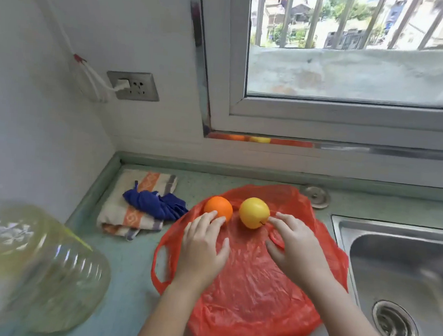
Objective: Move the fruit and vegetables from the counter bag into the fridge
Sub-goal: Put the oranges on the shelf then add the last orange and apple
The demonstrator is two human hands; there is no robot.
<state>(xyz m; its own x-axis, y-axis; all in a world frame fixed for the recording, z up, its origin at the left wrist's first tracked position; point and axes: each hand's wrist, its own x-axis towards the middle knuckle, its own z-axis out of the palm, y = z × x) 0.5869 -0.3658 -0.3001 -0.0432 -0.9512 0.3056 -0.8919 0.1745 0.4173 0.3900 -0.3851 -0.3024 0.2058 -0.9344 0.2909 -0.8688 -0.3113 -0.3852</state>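
A red plastic bag (252,297) lies flattened on the green counter. On its far part sit an orange (220,207) and, to its right, a yellow apple (253,212). My left hand (203,248) rests over the bag with its fingertips touching the near side of the orange, fingers spread. On the right, my right hand (295,245) has its index fingertip against the apple's right side, the other fingers apart above the bag. Neither fruit is enclosed by a hand. The fridge is out of view.
A striped towel with a blue cloth (156,204) on it lies left of the bag. A large clear plastic jug (29,266) stands at the near left. A steel sink (402,282) is at the right. A window (356,59) and wall socket (132,85) are behind.
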